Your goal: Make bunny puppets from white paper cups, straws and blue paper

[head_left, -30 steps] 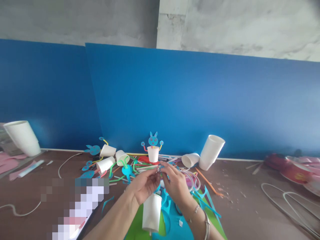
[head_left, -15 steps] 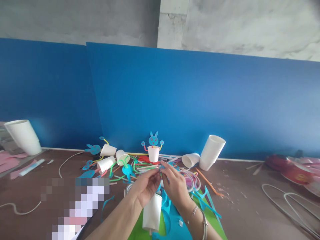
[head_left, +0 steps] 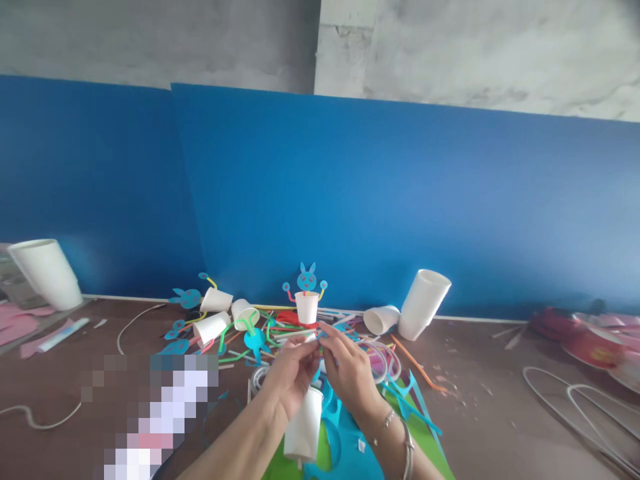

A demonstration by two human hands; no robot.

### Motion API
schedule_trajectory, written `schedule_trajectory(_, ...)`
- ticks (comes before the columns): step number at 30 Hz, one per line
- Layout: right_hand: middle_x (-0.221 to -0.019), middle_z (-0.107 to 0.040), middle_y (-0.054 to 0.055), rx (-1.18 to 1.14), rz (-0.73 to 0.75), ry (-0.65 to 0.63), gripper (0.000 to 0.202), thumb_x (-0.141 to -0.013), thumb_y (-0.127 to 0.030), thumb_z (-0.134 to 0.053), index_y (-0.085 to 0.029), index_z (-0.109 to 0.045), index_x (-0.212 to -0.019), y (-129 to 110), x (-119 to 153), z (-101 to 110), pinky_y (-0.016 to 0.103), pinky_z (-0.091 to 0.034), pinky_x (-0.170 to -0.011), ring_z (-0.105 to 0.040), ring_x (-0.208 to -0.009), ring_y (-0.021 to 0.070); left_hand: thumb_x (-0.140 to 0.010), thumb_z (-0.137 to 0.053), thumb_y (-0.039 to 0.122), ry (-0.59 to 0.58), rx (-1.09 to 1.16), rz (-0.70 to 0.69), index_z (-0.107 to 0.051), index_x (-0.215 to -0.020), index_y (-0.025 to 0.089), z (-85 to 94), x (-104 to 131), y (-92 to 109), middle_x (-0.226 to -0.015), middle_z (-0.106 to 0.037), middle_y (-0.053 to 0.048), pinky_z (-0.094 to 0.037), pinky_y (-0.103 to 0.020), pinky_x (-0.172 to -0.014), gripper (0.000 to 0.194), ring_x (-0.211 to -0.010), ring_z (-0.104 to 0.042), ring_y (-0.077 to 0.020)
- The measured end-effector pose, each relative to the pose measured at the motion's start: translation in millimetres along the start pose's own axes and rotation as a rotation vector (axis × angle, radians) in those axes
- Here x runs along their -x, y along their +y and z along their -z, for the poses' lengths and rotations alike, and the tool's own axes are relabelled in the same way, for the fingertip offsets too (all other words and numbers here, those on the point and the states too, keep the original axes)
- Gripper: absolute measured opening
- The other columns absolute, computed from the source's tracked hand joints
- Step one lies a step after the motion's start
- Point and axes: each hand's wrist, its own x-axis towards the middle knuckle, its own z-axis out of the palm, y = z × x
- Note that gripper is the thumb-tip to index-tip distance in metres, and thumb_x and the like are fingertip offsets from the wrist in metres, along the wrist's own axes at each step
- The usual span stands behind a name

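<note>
My left hand (head_left: 293, 373) and my right hand (head_left: 350, 363) meet at the middle of the table, fingertips pinched together. Whatever small thing is between them is mostly hidden by the fingers. Below my left hand a white paper cup (head_left: 304, 427) lies on its side over blue cut paper (head_left: 345, 440) and a green sheet (head_left: 420, 437). Just beyond the fingers stands a paper-cup rabbit (head_left: 307, 307) with a blue head and straw arms. Loose drinking straws (head_left: 273, 360) lie around my hands.
Several tipped cups with blue paper rabbit heads (head_left: 189, 299) lie at left. A stack of cups (head_left: 425, 303) leans against the blue partition (head_left: 400, 200). Another cup stack (head_left: 47, 273) is far left. A white cable (head_left: 570, 407) curls at right, near red packaging (head_left: 595, 343).
Both hands stay together at nearly the same spot. The fingers of my left hand have shifted slightly, with its thumb and forefinger closer to my right fingertips.
</note>
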Motion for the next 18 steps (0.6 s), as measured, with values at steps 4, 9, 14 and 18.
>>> schedule_trajectory(4,-0.124,-0.064,0.013,-0.148,-0.196,0.051,0.028,-0.089,-0.015,-0.046,-0.021,-0.063,-0.11,-6.3,-7.0,3.5,0.034,-0.056,-0.084,-0.063,-0.109,0.0234,-0.076,-0.06,-0.007,0.023,-0.038,-0.098,-0.053,-0.096,0.015,1.7,-0.6,-1.9,-0.062,-0.066,0.0,-0.049,-0.015,-0.049,0.031,-0.05,-0.061,-0.0088)
schedule_trajectory(9,-0.079,-0.068,0.007,-0.482,-0.639,0.021,0.022,-0.084,-0.037,-0.057,-0.017,-0.065,-0.086,-10.4,-20.1,8.3,0.027,-0.051,-0.057,-0.064,-0.072,0.0202,-0.067,-0.074,0.01,-0.054,-0.192,-0.276,-0.052,-0.103,0.02,6.4,-1.9,-5.1,-0.064,-0.064,0.005,-0.046,-0.017,-0.054,0.042,-0.059,-0.061,-0.0102)
schedule_trajectory(14,-0.058,-0.053,-0.001,-0.594,-0.713,-0.055,0.03,-0.08,-0.043,-0.058,-0.018,-0.055,-0.063,-3.2,-21.6,12.9,0.024,-0.038,-0.051,-0.046,-0.055,0.0129,-0.062,-0.08,0.034,-0.204,-0.489,-0.233,-0.062,-0.095,0.014,9.6,-5.7,-3.8,-0.072,-0.065,0.0,-0.045,-0.021,-0.061,0.043,-0.067,-0.061,-0.012)
schedule_trajectory(18,-0.059,-0.045,-0.003,-0.557,-0.687,-0.101,0.029,-0.082,-0.041,-0.055,-0.019,-0.05,-0.065,0.3,-21.3,17.1,0.024,-0.033,-0.051,-0.04,-0.055,0.0118,-0.061,-0.081,0.042,-0.289,-0.631,-0.146,-0.067,-0.082,0.011,9.3,-6.4,3.3,-0.072,-0.066,-0.004,-0.043,-0.024,-0.057,0.041,-0.063,-0.06,-0.0134)
